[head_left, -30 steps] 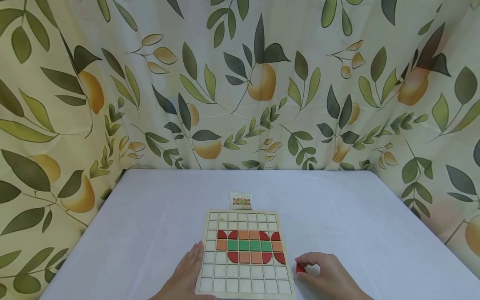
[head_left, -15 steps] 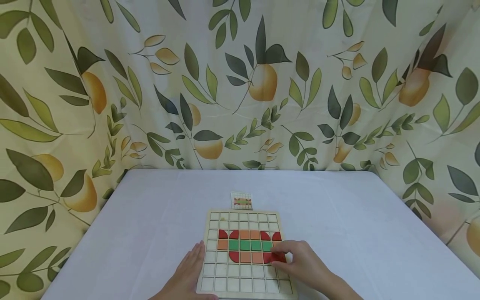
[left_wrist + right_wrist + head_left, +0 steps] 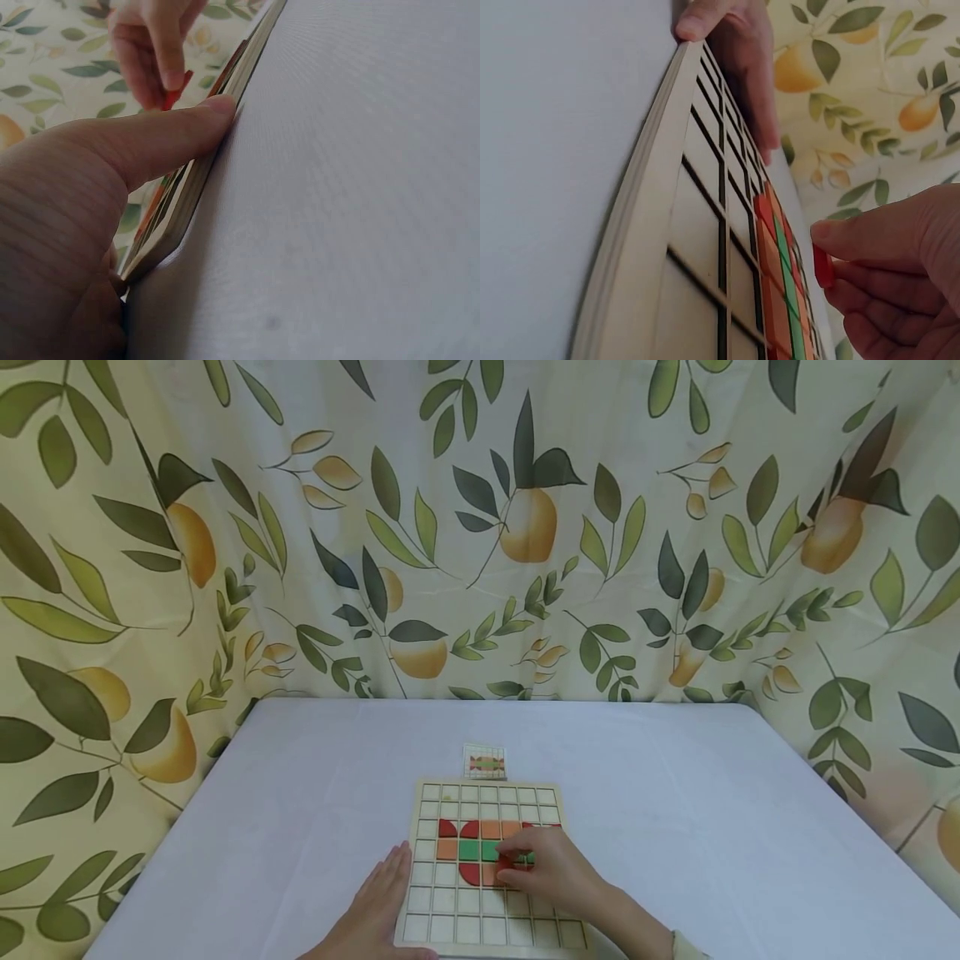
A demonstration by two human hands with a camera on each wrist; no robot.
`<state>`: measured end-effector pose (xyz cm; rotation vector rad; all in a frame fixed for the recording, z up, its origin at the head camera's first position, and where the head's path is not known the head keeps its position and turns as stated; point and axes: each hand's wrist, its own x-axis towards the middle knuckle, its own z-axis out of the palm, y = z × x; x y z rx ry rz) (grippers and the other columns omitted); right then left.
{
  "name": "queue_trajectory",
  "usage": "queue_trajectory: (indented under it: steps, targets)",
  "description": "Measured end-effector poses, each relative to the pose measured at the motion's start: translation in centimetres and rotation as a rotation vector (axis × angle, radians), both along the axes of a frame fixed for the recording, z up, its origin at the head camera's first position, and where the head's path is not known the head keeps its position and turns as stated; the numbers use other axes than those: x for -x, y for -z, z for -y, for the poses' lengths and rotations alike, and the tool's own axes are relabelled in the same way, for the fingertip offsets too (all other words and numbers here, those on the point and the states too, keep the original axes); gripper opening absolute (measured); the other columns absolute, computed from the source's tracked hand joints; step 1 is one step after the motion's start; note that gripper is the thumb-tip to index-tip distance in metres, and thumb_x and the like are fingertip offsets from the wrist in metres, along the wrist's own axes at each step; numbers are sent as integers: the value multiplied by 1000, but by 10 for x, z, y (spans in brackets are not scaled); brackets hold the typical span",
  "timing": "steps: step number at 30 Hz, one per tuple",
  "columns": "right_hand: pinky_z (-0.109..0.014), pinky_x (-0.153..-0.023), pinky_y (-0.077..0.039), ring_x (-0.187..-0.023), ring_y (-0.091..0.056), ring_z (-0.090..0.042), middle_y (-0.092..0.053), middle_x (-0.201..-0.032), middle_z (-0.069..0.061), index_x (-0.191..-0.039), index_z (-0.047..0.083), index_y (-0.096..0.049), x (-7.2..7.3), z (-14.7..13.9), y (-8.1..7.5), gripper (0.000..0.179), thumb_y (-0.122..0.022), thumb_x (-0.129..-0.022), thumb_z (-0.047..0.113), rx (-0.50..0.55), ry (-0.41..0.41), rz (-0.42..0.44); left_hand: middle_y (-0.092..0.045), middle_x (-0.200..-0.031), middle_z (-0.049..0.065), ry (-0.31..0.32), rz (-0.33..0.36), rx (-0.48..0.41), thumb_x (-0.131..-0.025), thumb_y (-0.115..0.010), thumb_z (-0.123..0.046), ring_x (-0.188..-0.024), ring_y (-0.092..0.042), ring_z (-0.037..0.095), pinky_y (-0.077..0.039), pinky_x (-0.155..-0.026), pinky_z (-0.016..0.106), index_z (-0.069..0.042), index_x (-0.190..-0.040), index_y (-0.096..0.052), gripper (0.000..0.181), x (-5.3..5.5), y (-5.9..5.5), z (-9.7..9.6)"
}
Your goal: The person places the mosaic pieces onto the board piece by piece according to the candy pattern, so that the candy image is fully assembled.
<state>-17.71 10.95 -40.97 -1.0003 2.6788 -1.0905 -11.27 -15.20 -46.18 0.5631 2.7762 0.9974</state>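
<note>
A square wooden grid board [image 3: 467, 931] lies on the table, with red, orange and green tiles set across its middle rows. My left hand [image 3: 367, 906] rests with straight fingers along the board's left side, its thumb laid against the near edge. Between thumb and fingers my right hand [image 3: 558, 875] pinches a red tile [image 3: 823, 268], held just above the tiled rows. In the head view this hand covers the right part of the pattern. Green tiles [image 3: 468, 850] and a red quarter-circle tile [image 3: 469, 873] show left of it.
Beyond the board's far edge lies a small card [image 3: 484, 762] printed with a similar grid pattern. A white cloth [image 3: 675, 793] covers the table. Behind it hangs a curtain [image 3: 480, 610] printed with leaves and fruit.
My right hand has carried the red tile from beside the board's right edge leftward, over the tiled rows. The left hand stays at the board's side.
</note>
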Motion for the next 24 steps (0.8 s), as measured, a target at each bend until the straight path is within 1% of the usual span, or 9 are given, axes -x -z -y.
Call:
queue_trajectory:
  steps: [5,7,9,14,19,24]
  targets:
    - [-24,-67,-49,-78,-58,-5,-66,-85,6,-94,5,-71,4,18,3,20,-75,-77,14,-11,-7,5,-10,-150,19,-16,32,34,-62,-61,-73,-137,-7,34,-9,-105,55,7,-144,-8,126,1,0,0]
    - [-23,-67,-49,-77,-58,-5,-66,-86,6,-94,4,-71,6,24,3,20,-75,-77,14,-20,-11,7,-9,-151,17,-24,47,35,-62,-61,-74,-137,-5,33,-8,-105,54,6,-144,-8,126,1,0,0]
    - [-23,-67,-49,-77,-58,-5,-67,-86,5,-94,5,-71,7,28,4,19,-75,-77,14,-34,-14,1,-9,-151,18,-18,42,31,-63,-61,-73,-137,-5,33,-8,-105,55,6,-144,-7,125,1,0,0]
    - [-22,-64,-48,-75,-57,-5,-67,-87,3,-94,6,-72,8,34,6,18,-74,-77,12,-53,-19,-16,-10,-150,21,8,-4,20,-67,-64,-67,-136,-6,35,-10,-104,55,9,-143,-8,121,0,0,1]
    - [-20,-63,-48,-75,-57,-5,-67,-87,1,-93,4,-71,10,36,9,17,-74,-77,8,-46,-36,-33,-10,-150,22,8,-6,16,-67,-65,-66,-136,-7,36,-11,-104,56,10,-142,-10,121,-1,-2,1]
    - [-20,-64,-48,-75,-56,-4,-66,-86,4,-93,5,-71,14,36,12,17,-74,-77,13,-42,-45,-22,-11,-149,22,4,3,32,-66,-64,-68,-136,-8,36,-11,-104,56,10,-142,-10,122,0,-3,0]
